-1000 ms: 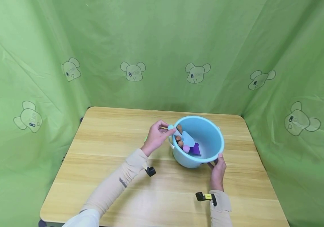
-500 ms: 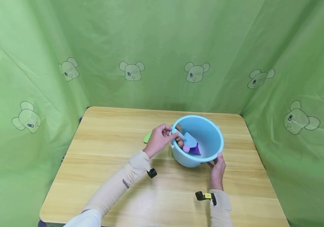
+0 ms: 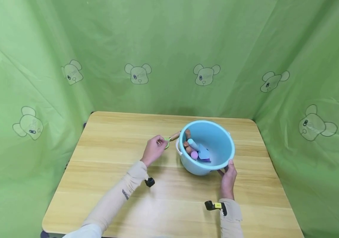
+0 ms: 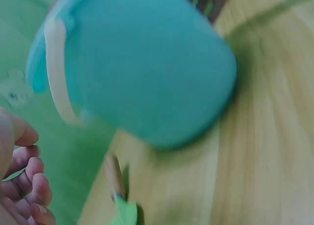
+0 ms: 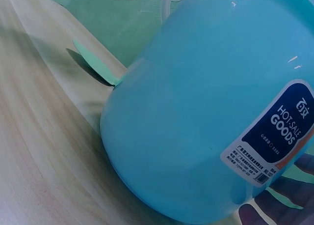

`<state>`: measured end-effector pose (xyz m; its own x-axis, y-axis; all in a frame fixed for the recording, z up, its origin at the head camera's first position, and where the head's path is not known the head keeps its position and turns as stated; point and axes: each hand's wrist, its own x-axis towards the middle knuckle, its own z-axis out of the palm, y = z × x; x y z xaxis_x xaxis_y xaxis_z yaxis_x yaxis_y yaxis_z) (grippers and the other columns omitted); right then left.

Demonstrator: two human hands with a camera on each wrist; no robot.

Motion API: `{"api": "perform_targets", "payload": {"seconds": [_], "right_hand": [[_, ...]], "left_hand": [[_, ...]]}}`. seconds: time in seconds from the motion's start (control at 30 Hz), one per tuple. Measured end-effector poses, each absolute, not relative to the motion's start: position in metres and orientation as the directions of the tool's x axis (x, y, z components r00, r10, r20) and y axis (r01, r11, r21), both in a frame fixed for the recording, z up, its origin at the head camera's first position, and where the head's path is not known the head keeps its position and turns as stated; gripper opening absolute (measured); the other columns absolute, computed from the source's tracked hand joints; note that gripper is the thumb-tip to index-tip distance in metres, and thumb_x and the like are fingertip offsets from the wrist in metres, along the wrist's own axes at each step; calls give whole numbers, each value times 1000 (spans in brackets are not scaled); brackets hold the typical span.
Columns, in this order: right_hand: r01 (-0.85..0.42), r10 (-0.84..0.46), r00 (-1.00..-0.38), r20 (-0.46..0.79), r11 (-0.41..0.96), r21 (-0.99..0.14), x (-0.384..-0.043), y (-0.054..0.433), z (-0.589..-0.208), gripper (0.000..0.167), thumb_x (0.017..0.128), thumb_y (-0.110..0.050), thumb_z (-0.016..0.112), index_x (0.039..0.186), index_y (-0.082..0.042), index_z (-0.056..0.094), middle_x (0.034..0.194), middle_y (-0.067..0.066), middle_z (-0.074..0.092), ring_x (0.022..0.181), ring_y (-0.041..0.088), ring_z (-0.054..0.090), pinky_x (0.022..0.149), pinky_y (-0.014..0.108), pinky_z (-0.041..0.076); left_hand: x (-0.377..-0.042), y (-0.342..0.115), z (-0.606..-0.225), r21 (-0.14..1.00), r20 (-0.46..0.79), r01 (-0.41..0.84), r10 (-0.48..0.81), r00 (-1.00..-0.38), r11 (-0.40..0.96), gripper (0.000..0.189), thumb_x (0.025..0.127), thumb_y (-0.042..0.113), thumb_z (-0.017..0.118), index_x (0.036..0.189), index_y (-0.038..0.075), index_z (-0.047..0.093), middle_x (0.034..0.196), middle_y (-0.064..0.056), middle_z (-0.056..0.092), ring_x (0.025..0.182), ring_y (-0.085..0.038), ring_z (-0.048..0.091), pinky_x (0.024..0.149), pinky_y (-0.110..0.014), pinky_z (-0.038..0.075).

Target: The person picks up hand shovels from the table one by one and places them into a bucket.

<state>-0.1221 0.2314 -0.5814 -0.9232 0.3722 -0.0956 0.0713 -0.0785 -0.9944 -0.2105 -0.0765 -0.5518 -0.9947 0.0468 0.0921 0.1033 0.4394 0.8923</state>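
Note:
A light blue bucket [image 3: 198, 168] stands on the table in the head view. My right hand [image 3: 228, 180] grips its near right rim, thumb on top and fingers against the outer wall. Inside, a blue toy trowel [image 3: 204, 153] leans among several brown handle ends [image 3: 188, 133], a pink one [image 3: 194, 155] and a sliver of purple [image 3: 206, 160]. Left of the bucket lies a green trowel with a wooden handle [image 3: 175, 136]; its green blade [image 4: 126, 212] also shows in the left wrist view. My left hand [image 3: 153, 150], fingers loosely curled, is near that blade and holds nothing.
The bucket's white handle [image 3: 179, 147] hangs on its left side. A wood-grain table [image 3: 110, 158] carries everything, with green curtain [image 3: 169, 39] behind and along both sides. A printed label [image 5: 274, 131] is stuck on the bucket wall.
My left hand has let go of the blue trowel, which now rests lower in the bucket, and has drawn left to the green trowel. My right hand stays on the rim.

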Motion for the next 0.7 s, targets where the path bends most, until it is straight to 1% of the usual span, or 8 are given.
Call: {"api": "perform_targets", "payload": {"seconds": [0.07,0.17,0.23,0.3,0.43,0.57,0.7], "right_hand": [[71,382,-919,-95,-76,-995,-121,233,-581,59,110,-55,22,154,-24,48,160,7,48,148,27,44,109,35,48],[66,395,-914,-93,-82,-994,-121,234,-582,60,111,-54,24,152,-18,50,156,11,51,142,25,49,102,26,53],[60,402,-911,-92,-92,-994,-121,235,-581,61,111,-52,26,151,-14,51,153,13,53,139,24,52,99,23,55],[54,404,-910,-87,-93,-994,-121,236,-580,61,111,-51,27,150,-12,52,151,15,54,137,24,53,98,23,56],[49,394,-916,-73,-70,-996,-120,238,-578,59,111,-53,27,151,-18,52,154,10,53,142,25,50,102,28,52],[57,379,-922,-80,-72,-996,-121,239,-577,58,110,-53,26,152,-21,51,155,7,52,143,26,48,105,32,51],[62,372,-924,-85,-72,-995,-121,237,-582,59,111,-51,26,150,-16,52,153,10,54,141,27,50,102,28,54]], "left_hand": [[-218,-82,-561,878,70,78,34,-997,473,14,99,22,67,98,8,70,90,-8,71,74,-13,60,66,-22,53],[-230,-88,-571,850,45,46,15,-999,524,15,99,22,66,100,7,70,93,-9,72,75,-15,61,68,-23,53],[-239,-91,-575,835,34,35,12,-999,549,16,99,21,66,101,6,70,95,-9,72,77,-17,63,70,-26,54],[-248,-91,-577,821,21,27,17,-1000,570,16,99,20,65,102,5,70,96,-10,72,80,-20,65,73,-29,57],[-270,-87,-580,787,-2,23,40,-999,617,18,99,20,65,105,3,70,100,-13,73,90,-25,69,84,-37,61],[-291,-80,-581,752,-35,3,45,-998,659,22,99,19,66,111,1,69,111,-16,73,105,-32,69,96,-43,60],[-300,-72,-581,718,-102,-27,67,-992,695,30,100,22,65,120,0,67,121,-19,70,116,-34,67,104,-46,57]]}}
